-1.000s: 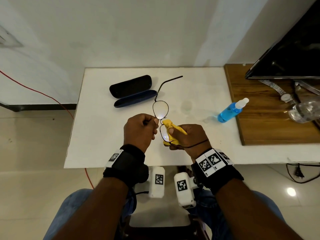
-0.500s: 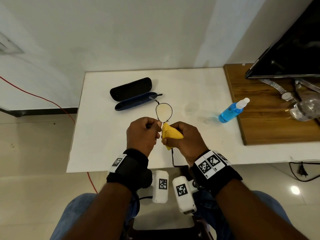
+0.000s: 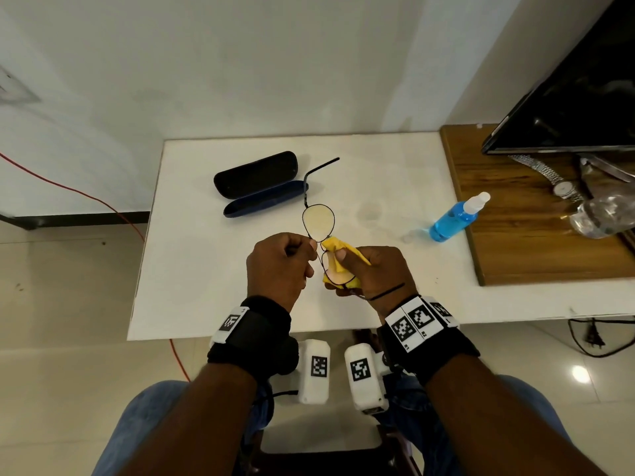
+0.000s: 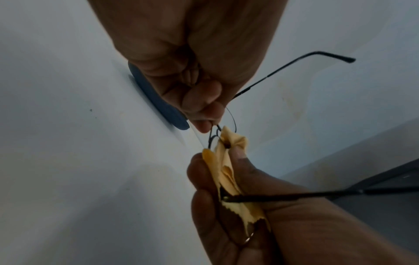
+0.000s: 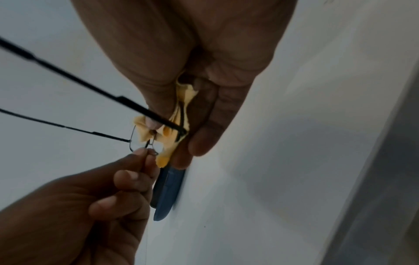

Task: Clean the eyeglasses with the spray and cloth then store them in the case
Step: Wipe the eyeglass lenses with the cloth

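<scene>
Thin black-framed eyeglasses [image 3: 319, 222] are held above the white table [image 3: 206, 269], temples unfolded. My left hand [image 3: 280, 266] pinches the frame at the bridge [image 4: 214, 128]. My right hand [image 3: 372, 273] grips a yellow cloth [image 3: 338, 250] folded over the nearer lens, thumb on top [image 4: 238, 156]. The cloth [image 5: 167, 132] wraps that lens on both sides. The far lens is bare. A dark blue case [image 3: 261, 183] lies open at the table's back left. The blue spray bottle [image 3: 455, 219] lies tilted at the right edge.
A wooden side surface [image 3: 536, 249] to the right carries a wristwatch [image 3: 563, 190], a clear plastic bottle [image 3: 604, 214] and a dark screen [image 3: 577, 97]. A red cable [image 3: 86, 197] runs along the floor at left. Wall stands behind the table.
The glasses have turned back so the far temple points away again. The cloth has shifted from a bunched grip at the bridge onto the near lens.
</scene>
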